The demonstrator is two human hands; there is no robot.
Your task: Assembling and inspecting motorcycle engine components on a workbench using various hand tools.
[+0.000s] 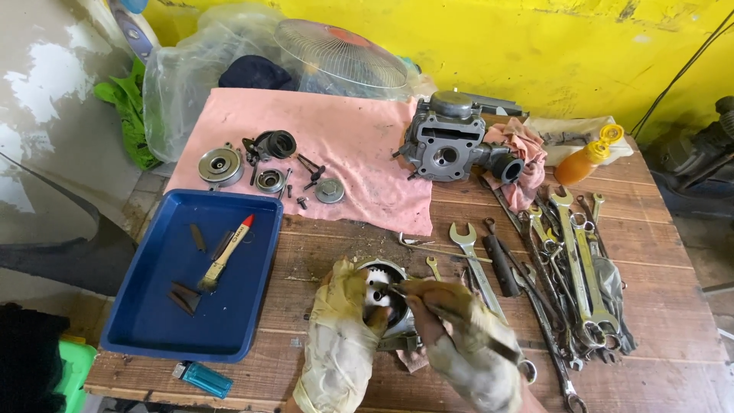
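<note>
- Step in hand, as judged: work on a round metal engine part (pixel 386 294) held near the front edge of the wooden table (pixel 657 321), between the blue tray (pixel 153 321) and the row of spanners (pixel 573 268).
- Left hand (pixel 344 336), in a soiled glove: fingers curled around the left side of the part, steadying it.
- Right hand (pixel 466 344), also gloved: fingers closed on a thin tool (pixel 401 289) whose tip meets the top of the part.
- The next move appears to call for a steady left-hand hold and fine control of the tool tip, since the contact point is small.
- Elsewhere on the table: a pink cloth (pixel 359 145) carrying small removed components (pixel 267 164), and a grey engine casting (pixel 447 141) at its right edge.
- The tray holds a brush (pixel 223 256) and a few dark strips.
- A blue lighter (pixel 202 378) lies at the front table edge.
- Hidden or unclear: both hands cover most of the part, so its lower half and exact type cannot be determined.
- The tool's kind and its working end are too small to identify.
- Both forearms are cut off by the lower frame edge.
</note>
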